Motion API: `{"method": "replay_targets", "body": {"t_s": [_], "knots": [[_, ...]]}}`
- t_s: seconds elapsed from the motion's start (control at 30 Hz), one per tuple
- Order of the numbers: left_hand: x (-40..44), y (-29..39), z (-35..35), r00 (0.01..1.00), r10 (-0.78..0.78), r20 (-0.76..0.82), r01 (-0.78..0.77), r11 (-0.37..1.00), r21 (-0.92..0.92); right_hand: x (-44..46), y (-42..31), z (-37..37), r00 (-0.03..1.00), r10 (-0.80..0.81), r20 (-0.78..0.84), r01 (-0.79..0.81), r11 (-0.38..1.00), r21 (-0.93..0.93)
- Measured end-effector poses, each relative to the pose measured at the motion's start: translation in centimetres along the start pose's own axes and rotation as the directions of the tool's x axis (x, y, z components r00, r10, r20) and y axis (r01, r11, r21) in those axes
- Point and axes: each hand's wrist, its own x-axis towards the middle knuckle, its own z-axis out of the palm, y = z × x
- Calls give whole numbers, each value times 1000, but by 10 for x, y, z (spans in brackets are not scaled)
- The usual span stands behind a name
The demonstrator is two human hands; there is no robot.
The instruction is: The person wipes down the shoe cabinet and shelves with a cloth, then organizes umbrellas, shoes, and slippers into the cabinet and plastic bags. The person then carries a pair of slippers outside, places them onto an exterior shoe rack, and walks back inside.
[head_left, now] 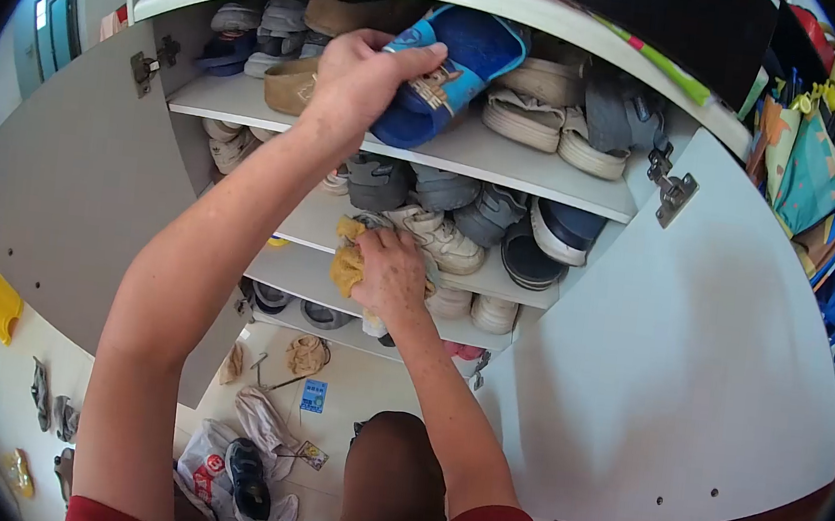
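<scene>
I see a blue slipper up at the front of the top shelf. The person's left hand is gripping it, with the thumb on its strap. Lower down, the right hand is closed around a yellow cloth, close to a white sneaker. Pale shoes sit just beside the slipper. The cabinet door on the right is wide open. On the floor, a dark shoe lies on a plastic bag.

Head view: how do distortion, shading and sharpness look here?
Head view: fisheye rounding with black corners; head view: soft shadows on the white right-hand cabinet door, greyer, dimmer left-hand cabinet door; head view: blue open-toed slipper reasonably sharp.
</scene>
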Motion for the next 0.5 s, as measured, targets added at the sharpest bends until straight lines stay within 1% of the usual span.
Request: {"method": "replay_targets", "body": {"t_s": [0.03, 0.07, 0.1, 0.17, 0.27, 0.33, 0.37, 0.43, 0.47, 0.5], "knots": [[2, 0, -2, 1000, -5, 2, 5, 1000, -13, 0, 1, 1, 1000, -6, 0, 6, 1000, 1], [8, 2, -5, 998, -22, 55, 26, 998, -62, 0, 1, 0, 1000, -4, 1, 4, 1000, -3], [6, 10, -6, 995, -74, 70, 77, 996, -43, -1, 0, -1, 1000, -5, 2, 5, 1000, -6], [10, 1, -5, 999, -34, 19, 35, 999, -22, 1, -4, -1, 1000, -4, -2, 4, 1000, -2], [-9, -5, 9, 989, 25, -143, -25, 1000, 1, 0, -1, -1, 1000, 2, -22, -2, 1000, 4], [-16, 0, 6, 989, 36, -144, -52, 993, -105, 0, 1, 6, 997, 14, -70, -13, 1000, 18], [-16, 4, 3, 988, 50, -147, -73, 985, -155, 0, 2, 4, 998, 14, -61, -12, 999, 29], [-15, 6, 6, 980, 32, -197, -63, 986, -152, 0, 1, 0, 999, 14, -50, -11, 998, 66], [-13, 6, 9, 975, 25, -222, -62, 986, -158, 0, 2, 1, 997, 1, -76, 4, 998, 65], [-12, 3, 11, 969, 16, -248, -59, 985, -164, 1, 2, 2, 998, 5, -69, -1, 998, 64]]}}
